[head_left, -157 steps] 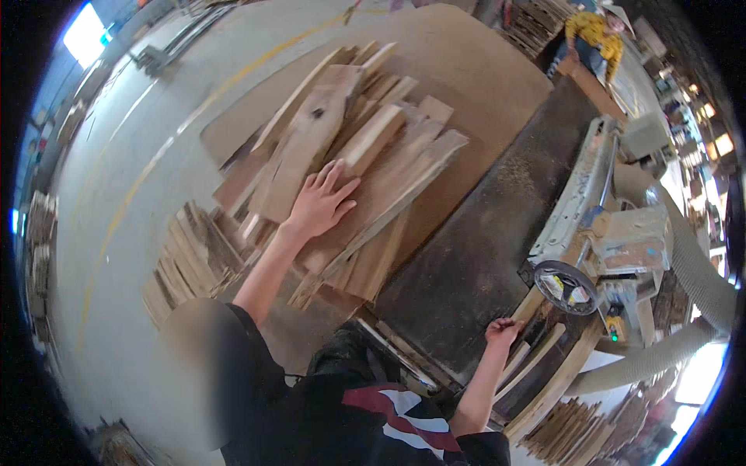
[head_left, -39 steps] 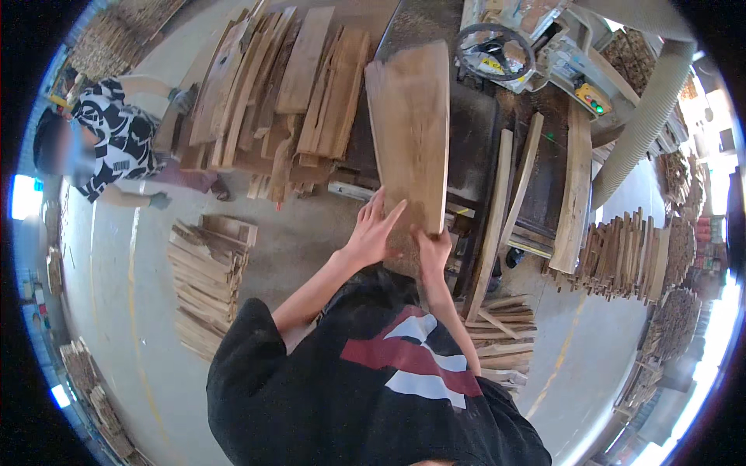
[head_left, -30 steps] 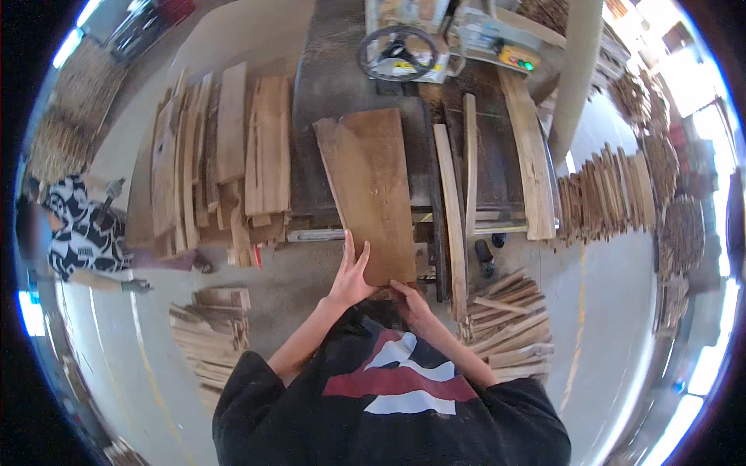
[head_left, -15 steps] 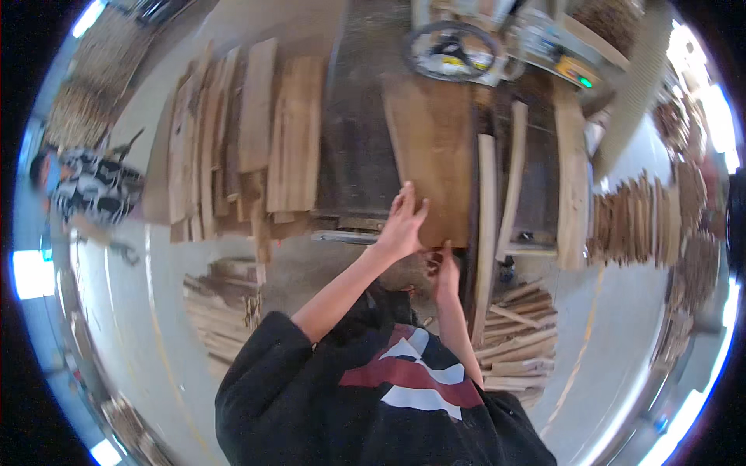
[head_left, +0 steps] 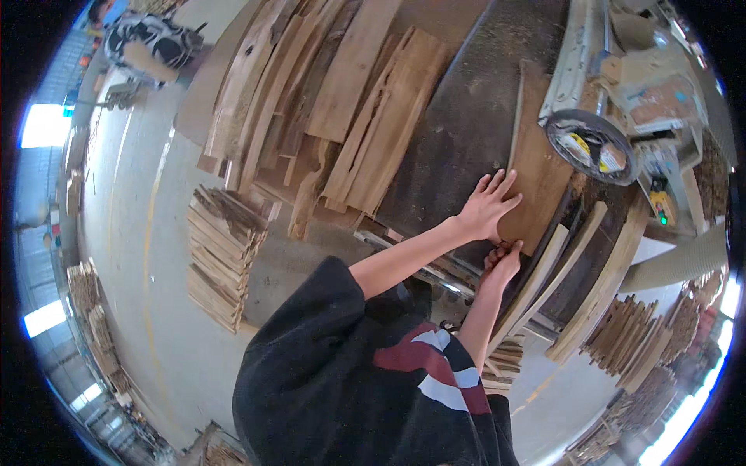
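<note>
A brown wooden board lies flat on the dark saw table. Its far end reaches the machine's round guard. My left hand rests flat on the board's near left part, fingers spread. My right hand grips the board's near end edge, thumb on top. A thin strip runs along the board's left side.
Stacks of rough planks cover the left of the table. Long offcuts lean at the right of the board. Short slats are piled on the floor at left, more slats at right. Another person crouches far left.
The board has slid forward along the table toward the machine. Both hands have followed it, the left flat on top and the right at its end.
</note>
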`<state>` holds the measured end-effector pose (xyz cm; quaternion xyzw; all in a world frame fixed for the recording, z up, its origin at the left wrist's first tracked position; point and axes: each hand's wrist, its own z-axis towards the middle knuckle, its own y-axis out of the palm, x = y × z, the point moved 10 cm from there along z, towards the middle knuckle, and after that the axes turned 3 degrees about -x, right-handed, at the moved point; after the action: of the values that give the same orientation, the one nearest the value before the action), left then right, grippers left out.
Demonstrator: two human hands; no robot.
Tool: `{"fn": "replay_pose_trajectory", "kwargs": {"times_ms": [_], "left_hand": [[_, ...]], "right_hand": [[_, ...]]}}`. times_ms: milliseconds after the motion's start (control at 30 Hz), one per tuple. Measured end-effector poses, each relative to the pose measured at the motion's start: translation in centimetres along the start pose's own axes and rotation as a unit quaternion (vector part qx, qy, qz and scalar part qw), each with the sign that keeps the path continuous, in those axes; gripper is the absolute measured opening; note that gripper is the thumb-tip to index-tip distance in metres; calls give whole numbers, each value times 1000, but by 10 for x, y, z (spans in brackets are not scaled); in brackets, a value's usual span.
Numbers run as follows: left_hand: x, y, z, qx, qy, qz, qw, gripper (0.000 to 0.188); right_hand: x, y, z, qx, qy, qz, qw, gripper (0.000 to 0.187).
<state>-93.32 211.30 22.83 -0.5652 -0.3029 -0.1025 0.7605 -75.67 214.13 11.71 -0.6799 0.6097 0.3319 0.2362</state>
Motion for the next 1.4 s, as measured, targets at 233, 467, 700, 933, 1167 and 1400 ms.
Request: {"fn": "replay_pose_trajectory", "kwargs": {"times_ms": [233,467,700,933,1167,1400], "left_hand": [[-72,-99,-94,155,-231,42,960,88],[-149,-175,-211,129,-471,117,865,119],[-135,-170,-200,24,-473,159,866,115],[-86,-134,-237,53,-417,-129,898,93],[8,-33,-305,-16,-300,-725,619,76],[29,13,-296,-37,-287,-553,782,85]], "right_hand": [[-24,22,39,1,17,25,1000,48],[-44,41,70,-27,1,46,999,44],[-16,37,18,-180,-49,16,982,33],[101,8,-110,-268,33,-151,951,48],[179,10,-225,-445,227,30,866,71],[170,-77,-200,-291,139,147,935,57]]}}
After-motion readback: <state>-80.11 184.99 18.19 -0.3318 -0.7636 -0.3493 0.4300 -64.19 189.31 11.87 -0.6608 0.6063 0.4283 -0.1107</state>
